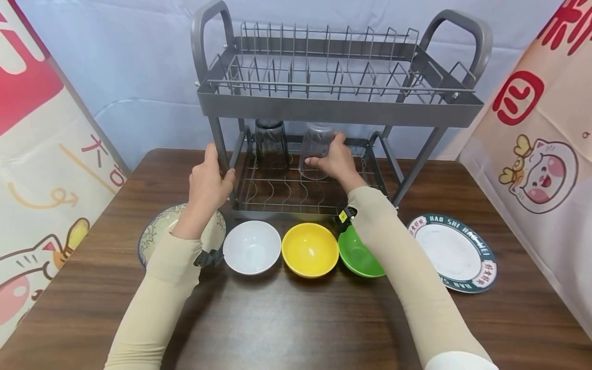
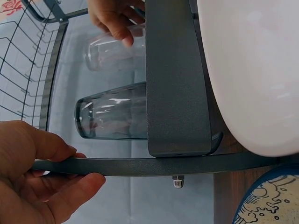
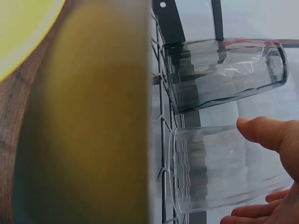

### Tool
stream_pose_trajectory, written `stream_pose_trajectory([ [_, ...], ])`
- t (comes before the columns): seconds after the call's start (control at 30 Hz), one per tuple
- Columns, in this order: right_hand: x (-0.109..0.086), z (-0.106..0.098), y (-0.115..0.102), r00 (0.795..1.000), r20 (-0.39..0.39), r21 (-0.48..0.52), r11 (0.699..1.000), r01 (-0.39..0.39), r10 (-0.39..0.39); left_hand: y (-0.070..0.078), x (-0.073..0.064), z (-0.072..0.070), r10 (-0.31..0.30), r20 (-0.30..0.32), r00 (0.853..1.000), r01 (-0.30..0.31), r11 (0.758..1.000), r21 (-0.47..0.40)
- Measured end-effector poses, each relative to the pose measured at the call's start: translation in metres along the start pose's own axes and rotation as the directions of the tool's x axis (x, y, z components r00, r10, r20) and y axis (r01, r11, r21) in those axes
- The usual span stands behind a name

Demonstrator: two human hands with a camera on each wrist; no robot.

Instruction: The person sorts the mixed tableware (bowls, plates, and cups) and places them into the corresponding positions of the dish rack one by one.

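Note:
My left hand (image 1: 205, 185) grips the left front post (image 2: 126, 166) of a grey two-tier dish rack (image 1: 342, 114), thumb on one side and fingers on the other. On the lower tier, my right hand (image 1: 339, 160) holds a clear glass (image 3: 215, 168) that stands upside down. Its thumb lies along one side, with the other fingers at the opposite side. The glass's wide rim is down at the wire grid. Left of it, a smoky grey glass (image 1: 271, 146) also stands upside down on that tier. The upper tier partly hides both glasses' tops in the head view.
In front of the rack sit a white bowl (image 1: 252, 247), a yellow bowl (image 1: 310, 250) and a green bowl (image 1: 359, 254), partly behind my right sleeve. A patterned plate (image 1: 154, 234) lies at left under my left forearm. A green-rimmed plate (image 1: 481, 252) lies at right.

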State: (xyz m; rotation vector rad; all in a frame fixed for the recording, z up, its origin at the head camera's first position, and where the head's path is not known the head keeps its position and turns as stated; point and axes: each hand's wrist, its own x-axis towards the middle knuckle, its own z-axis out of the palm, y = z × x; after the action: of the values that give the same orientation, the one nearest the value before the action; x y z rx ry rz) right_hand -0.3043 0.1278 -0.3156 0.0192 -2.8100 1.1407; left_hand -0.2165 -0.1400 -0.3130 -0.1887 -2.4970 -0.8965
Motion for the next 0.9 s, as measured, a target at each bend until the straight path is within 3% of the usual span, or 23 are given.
stream_pose_trajectory([
  [0.3,-0.005,-0.003,0.003,0.999,0.014,-0.055,0.998,-0.039,0.039,0.001,-0.002,-0.002,-0.004,0.001,1.000,0.004,1.000,0.004],
  [0.9,-0.027,-0.024,0.007,0.984,0.177,-0.168,0.986,-0.008,0.038,0.000,-0.002,-0.001,0.017,-0.013,1.000,-0.017,1.000,-0.002],
])
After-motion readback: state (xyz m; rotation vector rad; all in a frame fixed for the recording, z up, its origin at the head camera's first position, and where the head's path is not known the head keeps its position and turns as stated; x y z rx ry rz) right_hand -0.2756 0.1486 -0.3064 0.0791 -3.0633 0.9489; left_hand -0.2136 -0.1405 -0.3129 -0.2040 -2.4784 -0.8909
